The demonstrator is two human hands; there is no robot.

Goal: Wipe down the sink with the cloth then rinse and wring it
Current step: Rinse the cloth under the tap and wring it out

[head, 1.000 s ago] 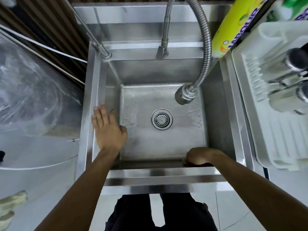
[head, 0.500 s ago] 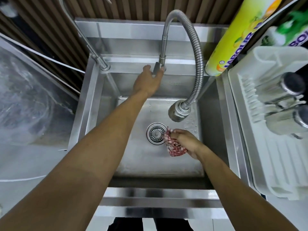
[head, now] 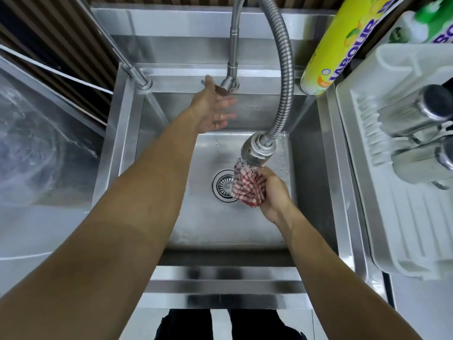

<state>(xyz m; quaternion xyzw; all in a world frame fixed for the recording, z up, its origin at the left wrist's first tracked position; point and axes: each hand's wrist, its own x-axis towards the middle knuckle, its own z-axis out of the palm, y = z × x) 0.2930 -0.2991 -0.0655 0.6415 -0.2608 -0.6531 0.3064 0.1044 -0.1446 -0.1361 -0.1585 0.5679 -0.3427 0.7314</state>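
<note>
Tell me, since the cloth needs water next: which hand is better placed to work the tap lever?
Left. The left hand is already beside the tap lever, while the right hand holds the cloth under the spray head.

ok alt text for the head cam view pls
A right hand holds a bunched red-checked cloth under a flexible faucet's spray head over a steel sink, while the left hand reaches for the tap handle.

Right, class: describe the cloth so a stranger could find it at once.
Start at the steel sink. Follow the flexible hose down to its spray head. Bunched directly beneath it, in the right hand, is the cloth, the only red-and-white checked thing among bare metal.
</note>
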